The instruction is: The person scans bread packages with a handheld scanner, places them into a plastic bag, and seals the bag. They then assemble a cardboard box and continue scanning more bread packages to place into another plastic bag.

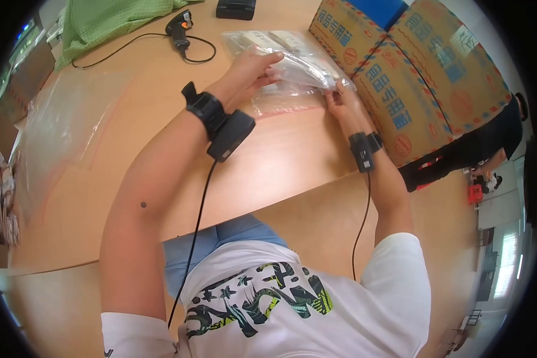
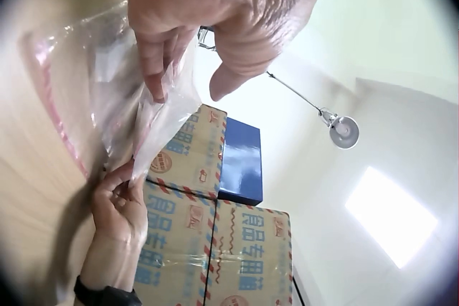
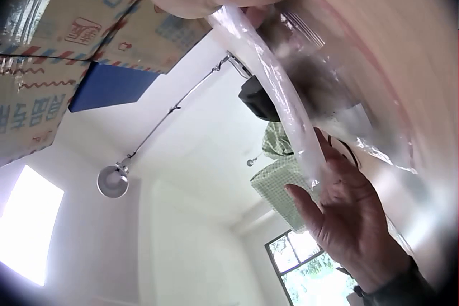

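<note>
A clear plastic bag with a red strip along its near edge lies on the table, with pale packets showing in and behind it. My right hand pinches the raised edge of the bag at its right end. At the other end my left hand touches the same edge. In the left wrist view, its fingers press against the film while the thumb stands apart. Between both hands, the lifted edge stretches as a folded band in the right wrist view.
Cardboard boxes stand close beside my right hand, with a blue box on them. Toward the back left are a corded scanner and green checked cloth. Clear plastic sheets lie at left; a black device sits behind.
</note>
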`<state>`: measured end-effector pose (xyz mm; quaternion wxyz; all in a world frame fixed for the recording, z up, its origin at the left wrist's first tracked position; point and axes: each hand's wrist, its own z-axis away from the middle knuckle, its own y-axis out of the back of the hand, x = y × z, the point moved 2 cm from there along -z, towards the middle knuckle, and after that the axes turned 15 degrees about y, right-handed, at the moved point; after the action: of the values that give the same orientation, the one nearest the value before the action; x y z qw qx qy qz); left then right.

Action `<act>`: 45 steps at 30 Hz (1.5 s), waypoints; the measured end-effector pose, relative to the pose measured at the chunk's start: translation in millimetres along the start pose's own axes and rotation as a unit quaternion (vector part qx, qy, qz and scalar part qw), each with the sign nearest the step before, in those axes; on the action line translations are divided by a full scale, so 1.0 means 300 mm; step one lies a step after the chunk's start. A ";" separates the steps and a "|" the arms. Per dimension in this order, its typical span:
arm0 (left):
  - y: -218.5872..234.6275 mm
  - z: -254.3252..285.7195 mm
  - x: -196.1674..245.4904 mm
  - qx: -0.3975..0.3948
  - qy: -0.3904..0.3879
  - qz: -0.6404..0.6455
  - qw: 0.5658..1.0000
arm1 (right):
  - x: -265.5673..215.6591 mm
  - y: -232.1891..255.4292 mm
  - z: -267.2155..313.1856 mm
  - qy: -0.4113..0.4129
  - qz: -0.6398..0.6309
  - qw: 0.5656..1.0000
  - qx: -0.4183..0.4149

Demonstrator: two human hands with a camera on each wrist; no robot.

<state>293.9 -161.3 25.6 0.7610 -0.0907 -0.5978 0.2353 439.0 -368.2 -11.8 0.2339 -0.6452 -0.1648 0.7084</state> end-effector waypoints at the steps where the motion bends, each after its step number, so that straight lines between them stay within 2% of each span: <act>1: -0.009 0.046 -0.003 0.025 -0.005 -0.012 1.000 | -0.006 0.012 0.030 -0.003 0.011 1.000 -0.013; 2: -0.011 0.071 -0.004 0.050 -0.009 -0.023 0.998 | -0.013 0.018 0.058 -0.005 0.021 0.999 -0.027; 5: 0.050 0.036 -0.017 0.082 -0.015 -0.167 0.982 | -0.022 0.042 0.083 -0.031 0.053 0.996 -0.063; 8: 0.131 0.005 -0.059 0.151 -0.071 -0.367 0.915 | -0.034 0.071 0.080 -0.064 0.109 0.984 -0.122; 12: 0.091 0.098 -0.068 0.168 -0.121 -0.489 0.848 | -0.056 0.136 0.045 -0.061 0.184 0.958 -0.209; 14: 0.110 0.094 -0.094 0.167 -0.167 -0.523 0.819 | -0.099 0.179 0.015 -0.031 0.233 0.943 -0.236; 15: 0.097 0.118 -0.090 0.175 -0.163 -0.544 0.804 | -0.113 0.189 0.007 -0.016 0.258 0.933 -0.250; 16: 0.074 0.161 -0.074 0.184 -0.160 -0.564 0.789 | -0.129 0.190 0.003 0.118 0.358 0.893 -0.246; 17: 0.061 0.189 -0.066 0.194 -0.157 -0.583 0.773 | -0.142 0.189 0.006 0.249 0.446 0.827 -0.236; 18: 0.060 0.200 -0.070 0.210 -0.178 -0.613 0.740 | -0.156 0.183 0.015 0.374 0.521 0.736 -0.218; 20: 0.065 0.206 -0.084 0.240 -0.219 -0.669 0.668 | -0.208 0.100 0.094 0.524 0.540 0.594 -0.284; 21: 0.071 0.197 -0.095 0.239 -0.210 -0.653 0.687 | -0.224 0.056 0.140 0.589 0.540 0.513 -0.312; 24: 0.106 0.133 -0.145 0.223 -0.197 -0.602 0.741 | -0.182 -0.074 0.189 0.616 0.568 0.411 -0.359; 26: 0.130 0.052 -0.157 0.204 -0.214 -0.563 0.772 | -0.102 -0.147 0.167 0.564 0.629 0.368 -0.389; 27: 0.140 0.018 -0.162 0.160 -0.205 -0.509 0.820 | -0.066 -0.169 0.150 0.538 0.656 0.345 -0.402; 29: 0.135 -0.031 -0.153 0.070 -0.185 -0.391 0.899 | 0.018 -0.173 0.094 0.459 0.670 0.366 -0.454; 30: 0.114 -0.027 -0.138 0.087 -0.155 -0.403 0.898 | 0.051 -0.183 0.068 0.419 0.675 0.373 -0.479; 32: 0.056 -0.003 -0.111 0.123 -0.094 -0.419 0.895 | 0.057 -0.195 0.046 0.406 0.680 0.375 -0.482; 33: 0.060 -0.042 -0.122 0.131 -0.140 -0.449 0.873 | 0.052 -0.199 0.030 0.402 0.682 0.376 -0.482; 35: 0.059 -0.091 -0.113 0.123 -0.139 -0.467 0.865 | 0.050 -0.196 -0.011 0.395 0.687 0.379 -0.478; 36: 0.050 -0.107 -0.100 0.120 -0.140 -0.475 0.860 | 0.031 -0.198 -0.024 0.395 0.699 0.366 -0.471; 37: 0.032 -0.096 -0.078 0.083 -0.120 -0.428 0.892 | 0.012 -0.199 -0.030 0.396 0.709 0.351 -0.465; 39: 0.013 -0.052 -0.032 0.003 -0.174 -0.401 0.900 | 0.008 -0.195 -0.075 0.420 0.701 0.324 -0.476; 40: 0.062 -0.206 -0.093 -0.079 -0.216 -0.350 0.908 | 0.020 -0.200 -0.129 0.446 0.677 0.311 -0.496; 41: 0.090 -0.307 -0.127 -0.047 -0.262 -0.395 0.879 | 0.009 -0.218 -0.119 0.471 0.663 0.302 -0.497; 43: 0.122 -0.331 -0.130 -0.110 -0.286 -0.463 0.832 | 0.010 -0.237 -0.111 0.463 0.643 0.313 -0.523; 44: 0.104 -0.124 -0.035 -0.109 -0.162 -0.527 0.827 | -0.001 -0.237 -0.112 0.443 0.644 0.330 -0.530; 45: 0.111 0.020 0.000 -0.041 -0.101 -0.555 0.825 | -0.008 -0.247 -0.112 0.435 0.642 0.342 -0.531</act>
<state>280.0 -133.1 13.3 0.6940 0.2493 -0.6302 -0.2433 481.3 -310.0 26.0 -0.6455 -0.7587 0.0837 0.0249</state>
